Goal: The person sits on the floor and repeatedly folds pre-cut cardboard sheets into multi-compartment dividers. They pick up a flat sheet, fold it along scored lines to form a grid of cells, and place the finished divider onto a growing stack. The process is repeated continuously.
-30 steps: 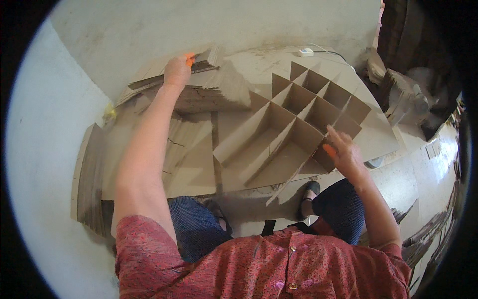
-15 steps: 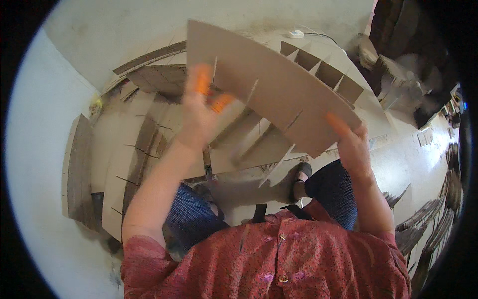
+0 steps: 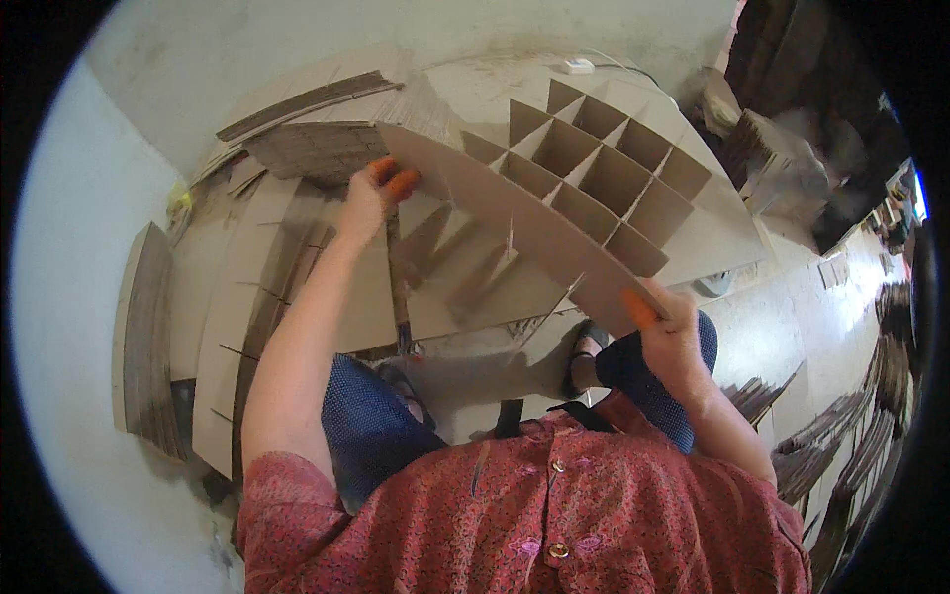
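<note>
I hold a long brown cardboard strip (image 3: 475,193) with slits along its lower edge, on a slant from far left to near right. Orange covers show on fingers of both hands. My left hand (image 3: 371,200) pinches the strip's far left end. At the near right end, my right hand (image 3: 671,332) is closed on it, the thumb lying on the near face. Just behind the strip a cardboard divider grid (image 3: 616,178) of crossed strips stands on a pale board (image 3: 727,233). The strip overlaps the grid's near side from here; whether they touch, I cannot tell.
Stacked cardboard strips (image 3: 317,148) lie at the back left. More slotted stacks (image 3: 233,366) and an upright bundle (image 3: 148,342) stand along the left wall. Cardboard piles (image 3: 831,445) cover the floor at right. A white plug box (image 3: 578,66) with a cable sits behind the board.
Both hands have brought the strip down and nearer, tilting it so less of its face shows. The right hand moved left and nearer. More of the grid is visible.
</note>
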`<state>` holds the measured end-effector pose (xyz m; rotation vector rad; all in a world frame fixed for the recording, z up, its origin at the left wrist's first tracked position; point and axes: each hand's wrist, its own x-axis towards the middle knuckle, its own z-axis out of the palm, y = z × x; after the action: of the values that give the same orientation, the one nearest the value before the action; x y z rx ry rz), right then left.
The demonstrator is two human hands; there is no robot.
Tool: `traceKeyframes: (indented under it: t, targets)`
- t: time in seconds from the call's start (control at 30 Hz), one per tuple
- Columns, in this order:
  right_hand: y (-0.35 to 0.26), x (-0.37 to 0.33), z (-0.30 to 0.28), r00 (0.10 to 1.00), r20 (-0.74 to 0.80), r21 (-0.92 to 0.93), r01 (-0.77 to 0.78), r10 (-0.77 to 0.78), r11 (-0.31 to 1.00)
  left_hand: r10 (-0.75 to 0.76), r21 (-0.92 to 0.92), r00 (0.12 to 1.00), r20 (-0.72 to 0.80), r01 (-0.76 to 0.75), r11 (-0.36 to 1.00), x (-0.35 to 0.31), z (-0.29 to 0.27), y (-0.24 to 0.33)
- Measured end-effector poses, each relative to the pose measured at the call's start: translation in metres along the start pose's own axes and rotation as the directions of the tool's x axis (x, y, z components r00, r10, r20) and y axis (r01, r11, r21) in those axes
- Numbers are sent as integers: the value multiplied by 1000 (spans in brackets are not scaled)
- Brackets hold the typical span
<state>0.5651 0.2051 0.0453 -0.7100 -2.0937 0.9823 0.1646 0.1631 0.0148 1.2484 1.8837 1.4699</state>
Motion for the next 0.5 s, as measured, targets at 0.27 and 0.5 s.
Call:
traceKeyframes:
  t: [0.27, 0.5]
  targets:
    - [84, -20, 31, 966, 147, -11, -214, 213, 977, -267, 48, 959, 98, 263, 964, -14, 13, -72]
    - [26, 3, 1, 985, 56, -428, 171, -163, 887, -283, -111, 959, -32, 278, 954, -62, 6, -40]
